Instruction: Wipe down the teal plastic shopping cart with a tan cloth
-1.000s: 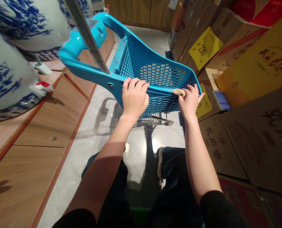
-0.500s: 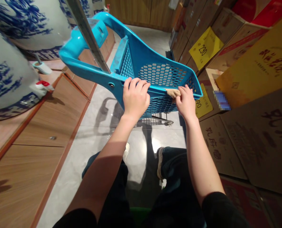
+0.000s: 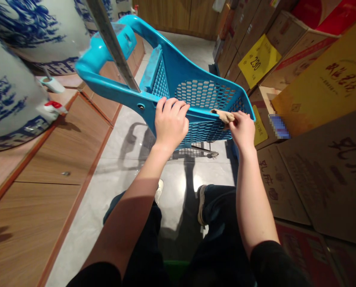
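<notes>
Left hand grips the blue basket rim unchanged; right hand, fingers pinching a cloth, has slid rightward again along it.

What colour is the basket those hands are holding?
Bright turquoise blue, with honeycomb-perforated walls; the basket shows clearly in the head view.

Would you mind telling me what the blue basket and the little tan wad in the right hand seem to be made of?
Blue basket: moulded plastic, glossy, with perforated mesh walls. Tan wad: soft and crumpled, probably cloth, pinched in the right hand.
</notes>
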`<action>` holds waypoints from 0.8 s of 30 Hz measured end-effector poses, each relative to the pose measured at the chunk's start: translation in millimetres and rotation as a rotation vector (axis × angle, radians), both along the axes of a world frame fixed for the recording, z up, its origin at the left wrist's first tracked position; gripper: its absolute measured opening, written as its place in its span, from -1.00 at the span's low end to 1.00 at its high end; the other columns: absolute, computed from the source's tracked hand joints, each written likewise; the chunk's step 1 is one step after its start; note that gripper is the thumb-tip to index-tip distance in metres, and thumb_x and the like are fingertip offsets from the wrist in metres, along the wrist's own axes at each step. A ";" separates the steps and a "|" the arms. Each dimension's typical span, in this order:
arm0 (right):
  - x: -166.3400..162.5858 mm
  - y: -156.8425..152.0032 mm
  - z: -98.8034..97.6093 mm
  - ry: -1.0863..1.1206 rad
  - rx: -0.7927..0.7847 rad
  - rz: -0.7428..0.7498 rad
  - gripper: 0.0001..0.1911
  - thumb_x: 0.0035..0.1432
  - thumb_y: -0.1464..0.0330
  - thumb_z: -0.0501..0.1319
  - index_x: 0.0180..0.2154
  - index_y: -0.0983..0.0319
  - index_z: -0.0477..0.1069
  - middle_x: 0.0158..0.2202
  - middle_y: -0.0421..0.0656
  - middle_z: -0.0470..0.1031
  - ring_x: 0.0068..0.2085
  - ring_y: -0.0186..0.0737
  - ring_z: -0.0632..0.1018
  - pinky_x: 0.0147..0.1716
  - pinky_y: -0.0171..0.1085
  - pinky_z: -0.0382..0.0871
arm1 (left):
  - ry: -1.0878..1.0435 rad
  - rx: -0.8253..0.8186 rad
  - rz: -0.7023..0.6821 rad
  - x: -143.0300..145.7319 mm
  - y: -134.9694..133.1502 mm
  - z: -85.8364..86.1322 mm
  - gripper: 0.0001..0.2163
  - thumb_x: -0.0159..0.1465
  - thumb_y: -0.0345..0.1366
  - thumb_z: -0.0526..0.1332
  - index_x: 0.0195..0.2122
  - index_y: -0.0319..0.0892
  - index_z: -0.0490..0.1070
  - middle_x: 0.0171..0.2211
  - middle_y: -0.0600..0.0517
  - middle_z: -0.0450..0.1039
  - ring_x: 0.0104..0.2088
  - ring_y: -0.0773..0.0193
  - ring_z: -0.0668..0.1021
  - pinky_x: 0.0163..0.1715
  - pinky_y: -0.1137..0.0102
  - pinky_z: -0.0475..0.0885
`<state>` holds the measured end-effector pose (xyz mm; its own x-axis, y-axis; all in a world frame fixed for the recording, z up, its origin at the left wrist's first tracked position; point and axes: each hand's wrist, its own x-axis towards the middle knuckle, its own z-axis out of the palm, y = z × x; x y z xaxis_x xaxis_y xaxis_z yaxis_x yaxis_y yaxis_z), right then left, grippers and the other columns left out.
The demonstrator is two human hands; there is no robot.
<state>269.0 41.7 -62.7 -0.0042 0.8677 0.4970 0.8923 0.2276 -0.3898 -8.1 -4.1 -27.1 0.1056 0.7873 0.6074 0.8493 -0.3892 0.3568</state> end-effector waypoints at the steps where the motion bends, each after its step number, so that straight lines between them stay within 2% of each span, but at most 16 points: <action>1: 7.2 0.9 0.4 0.011 -0.012 -0.051 -0.75 0.20 0.48 0.12 -0.23 0.16 0.57 -0.10 0.04 0.68 0.05 0.15 0.64 0.33 0.29 0.42 | 0.003 0.009 -0.006 -0.7 0.2 -0.5 -0.54 0.35 -0.42 0.18 0.22 -0.02 0.63 0.16 -0.05 0.67 0.32 -0.07 0.55 0.58 -0.11 0.20; 4: 7.2 2.7 -0.8 0.034 -0.011 -0.130 -0.78 0.19 0.49 0.10 -0.33 0.15 0.49 -0.15 0.05 0.64 -0.05 0.13 0.62 0.20 0.21 0.50 | -0.004 0.031 -0.003 -0.3 0.3 -1.0 -0.54 0.35 -0.42 0.19 0.21 0.00 0.63 0.13 -0.03 0.69 0.30 -0.05 0.56 0.58 -0.09 0.23; 9: -48.0 2.1 -3.1 0.000 0.040 0.064 -0.71 0.30 0.49 0.09 -0.14 0.13 0.55 -0.01 0.01 0.67 0.08 0.07 0.59 0.41 0.17 0.34 | -0.031 0.018 0.016 5.5 0.0 1.2 -0.57 0.36 -0.41 0.20 0.18 0.03 0.64 0.12 -0.02 0.69 0.30 -0.09 0.55 0.58 -0.18 0.20; 12: -64.3 0.1 1.1 -0.015 0.031 0.088 -0.69 0.29 0.49 0.12 -0.09 0.15 0.60 -0.01 0.02 0.69 0.07 0.08 0.60 0.34 0.11 0.40 | -0.015 -0.004 0.030 6.6 0.6 2.0 -0.62 0.39 -0.40 0.18 0.15 0.01 0.64 0.15 -0.01 0.68 0.31 -0.08 0.55 0.59 -0.19 0.19; 15: -48.0 -1.3 7.5 -0.007 -0.021 0.014 -0.72 0.26 0.47 0.14 -0.18 0.17 0.63 -0.13 0.02 0.68 -0.05 0.08 0.61 0.12 0.01 0.53 | 0.022 -0.018 0.010 2.6 -0.9 2.5 -0.63 0.42 -0.40 0.16 0.14 0.00 0.63 0.20 0.01 0.66 0.33 -0.05 0.55 0.60 -0.17 0.18; 17: -27.4 -1.7 10.8 0.004 -0.064 -0.077 -0.76 0.25 0.46 0.16 -0.24 0.19 0.63 -0.18 0.03 0.67 -0.12 0.07 0.62 0.03 -0.01 0.54 | 0.059 -0.007 -0.030 -3.6 -4.4 3.3 -0.63 0.44 -0.41 0.13 0.15 -0.02 0.63 0.23 0.00 0.65 0.34 -0.03 0.56 0.59 -0.16 0.20; 19: -10.6 -1.7 12.2 0.025 -0.103 -0.183 -0.78 0.25 0.44 0.18 -0.26 0.21 0.62 -0.19 0.06 0.67 -0.13 0.09 0.63 0.02 0.02 0.53 | 0.079 0.029 -0.038 -11.9 -9.5 4.2 -0.61 0.46 -0.42 0.10 0.17 -0.03 0.61 0.25 -0.01 0.65 0.37 -0.04 0.55 0.58 -0.20 0.21; 21: -6.4 -0.9 11.0 0.045 -0.106 -0.243 -0.79 0.28 0.42 0.18 -0.25 0.22 0.62 -0.18 0.09 0.68 -0.11 0.13 0.64 0.05 0.05 0.52 | 0.075 0.068 0.032 -20.6 -14.4 4.5 -0.61 0.45 -0.42 0.11 0.20 0.01 0.57 0.28 0.02 0.62 0.43 -0.06 0.49 0.60 -0.28 0.13; 24: -29.6 1.0 6.2 0.038 -0.054 -0.180 -0.76 0.34 0.41 0.14 -0.22 0.21 0.61 -0.14 0.09 0.68 -0.04 0.13 0.64 0.17 0.09 0.50 | 0.055 0.078 0.149 -31.4 -17.2 2.8 -0.57 0.40 -0.43 0.21 0.25 0.07 0.50 0.37 0.11 0.54 0.52 -0.02 0.36 0.64 -0.32 -0.07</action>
<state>239.4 42.6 -56.5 0.1718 0.8782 0.4465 0.9010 0.0432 -0.4316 -39.6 -21.3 -24.3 0.0262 0.7471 0.6642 0.9168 -0.2828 0.2820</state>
